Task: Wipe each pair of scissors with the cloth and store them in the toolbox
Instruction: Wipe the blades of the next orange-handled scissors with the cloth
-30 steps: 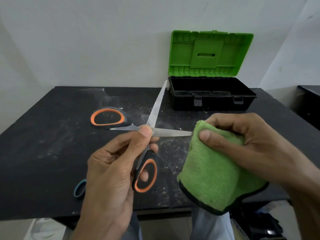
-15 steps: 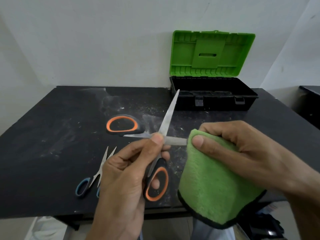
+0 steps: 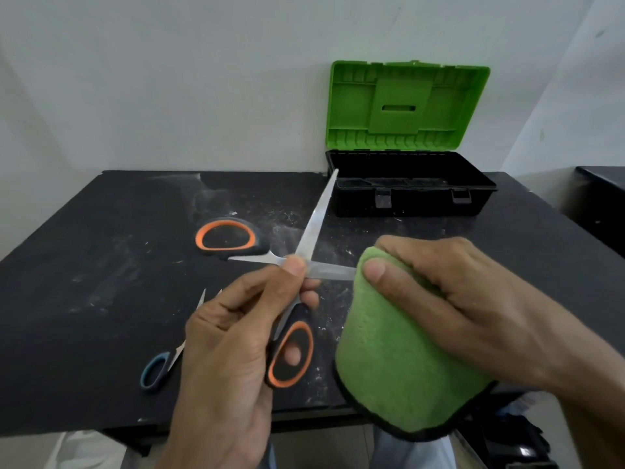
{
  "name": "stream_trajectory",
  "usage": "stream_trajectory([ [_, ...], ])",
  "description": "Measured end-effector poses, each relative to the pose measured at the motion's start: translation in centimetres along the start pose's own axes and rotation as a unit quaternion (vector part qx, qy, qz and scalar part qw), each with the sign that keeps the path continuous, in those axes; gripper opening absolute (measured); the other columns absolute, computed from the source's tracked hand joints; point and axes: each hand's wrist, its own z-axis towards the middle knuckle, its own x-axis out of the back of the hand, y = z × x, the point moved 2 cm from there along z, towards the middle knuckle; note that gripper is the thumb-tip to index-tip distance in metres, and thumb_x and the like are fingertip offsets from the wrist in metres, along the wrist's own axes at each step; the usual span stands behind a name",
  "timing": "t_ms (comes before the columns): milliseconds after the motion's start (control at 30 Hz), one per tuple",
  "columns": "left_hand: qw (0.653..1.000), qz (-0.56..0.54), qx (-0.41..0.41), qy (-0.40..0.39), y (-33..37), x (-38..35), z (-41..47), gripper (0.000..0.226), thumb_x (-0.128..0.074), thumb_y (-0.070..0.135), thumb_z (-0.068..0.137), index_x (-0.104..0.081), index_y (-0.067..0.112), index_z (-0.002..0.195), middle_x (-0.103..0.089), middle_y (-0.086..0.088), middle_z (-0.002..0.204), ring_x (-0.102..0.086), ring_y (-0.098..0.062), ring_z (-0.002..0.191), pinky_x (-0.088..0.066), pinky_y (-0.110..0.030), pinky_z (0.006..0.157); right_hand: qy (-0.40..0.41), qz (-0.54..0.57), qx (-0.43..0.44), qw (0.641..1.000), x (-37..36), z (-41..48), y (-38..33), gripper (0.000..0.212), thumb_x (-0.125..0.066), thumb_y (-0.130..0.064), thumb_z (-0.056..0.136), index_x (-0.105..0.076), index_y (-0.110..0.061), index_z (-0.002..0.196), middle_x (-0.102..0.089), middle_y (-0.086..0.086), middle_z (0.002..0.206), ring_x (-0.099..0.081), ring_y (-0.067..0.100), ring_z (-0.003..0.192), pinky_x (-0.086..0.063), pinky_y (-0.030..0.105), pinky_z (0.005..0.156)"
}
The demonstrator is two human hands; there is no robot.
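My left hand (image 3: 230,346) holds the orange-and-black scissors (image 3: 313,231) spread wide open above the table, a finger through the lower handle loop and the thumb pressing at the pivot. One blade points up towards the toolbox, the other runs right into the green cloth (image 3: 389,353). My right hand (image 3: 439,292) grips that cloth, folded over the blade, with the thumb on top. A smaller pair of blue-handled scissors (image 3: 159,367) lies on the black table (image 3: 84,282), partly hidden behind my left hand. The toolbox (image 3: 406,194), black with a raised green lid, stands open at the back right.
The table top is dusty with white specks around the middle. A white wall rises directly behind the table and toolbox. Another dark surface (image 3: 602,198) stands at the far right. The table's front edge lies just below my hands.
The cloth in my right hand has slid along the horizontal blade towards the pivot. The view shifted, bringing the blue-handled scissors out from behind my left hand.
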Motion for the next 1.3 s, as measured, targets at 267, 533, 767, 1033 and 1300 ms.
stream_trajectory([
  [267, 0.999, 0.006, 0.033, -0.004, -0.9, 0.1, -0.5, 0.025, -0.076, 0.031, 0.054, -0.077, 0.008, 0.064, -0.066, -0.008, 0.053, -0.041, -0.009, 0.028, -0.032, -0.011, 0.031, -0.026, 0.047, 0.020, 0.998, -1.2, 0.3, -0.3, 0.043, -0.049, -0.049, 0.106, -0.048, -0.021, 0.072, -0.052, 0.001, 0.066, -0.053, 0.019, 0.056, -0.043, 0.030, 0.050],
  [533, 0.998, 0.003, 0.067, -0.009, 0.3, 0.9, -0.3, 0.028, -0.075, 0.034, 0.050, -0.077, 0.009, 0.062, -0.064, -0.005, 0.055, -0.037, -0.009, 0.025, -0.028, -0.008, 0.031, -0.024, 0.140, -0.007, 0.990, 1.9, -1.0, 1.0, 0.045, -0.061, -0.050, 0.100, -0.071, -0.010, 0.081, -0.065, 0.006, 0.068, -0.065, 0.018, 0.054, -0.050, 0.034, 0.046],
  [767, 0.998, -0.005, 0.063, -0.008, 0.6, 1.1, -0.3, 0.026, -0.073, 0.034, 0.051, -0.076, 0.010, 0.060, -0.063, -0.004, 0.052, -0.037, -0.006, 0.024, -0.029, -0.007, 0.030, 0.027, 0.147, -0.010, 0.989, 3.0, -1.6, 1.1, 0.030, -0.067, -0.044, 0.100, -0.080, -0.023, 0.082, -0.076, -0.003, 0.070, -0.073, 0.008, 0.056, -0.054, 0.017, 0.047],
  [1033, 0.999, 0.040, -0.008, -0.009, 0.6, 0.6, -0.9, 0.027, -0.074, 0.036, 0.051, -0.077, 0.011, 0.061, -0.067, -0.009, 0.056, -0.041, -0.008, 0.026, -0.033, -0.010, 0.030, -0.006, 0.176, -0.036, 0.984, 2.7, -1.8, 0.8, 0.023, -0.067, -0.040, 0.096, -0.082, -0.027, 0.086, -0.081, -0.001, 0.079, -0.079, 0.013, 0.068, -0.061, 0.037, 0.054],
  [1300, 1.000, 0.020, 0.003, -0.001, 0.4, 0.5, -0.9, 0.028, -0.074, 0.035, 0.049, -0.077, 0.010, 0.061, -0.065, -0.007, 0.054, -0.037, -0.009, 0.024, -0.029, -0.007, 0.031, -0.004, 0.239, -0.034, 0.971, 2.0, -1.6, 0.7, 0.013, -0.075, -0.030, 0.090, -0.086, -0.021, 0.092, -0.084, 0.000, 0.089, -0.082, 0.019, 0.083, -0.064, 0.048, 0.071],
])
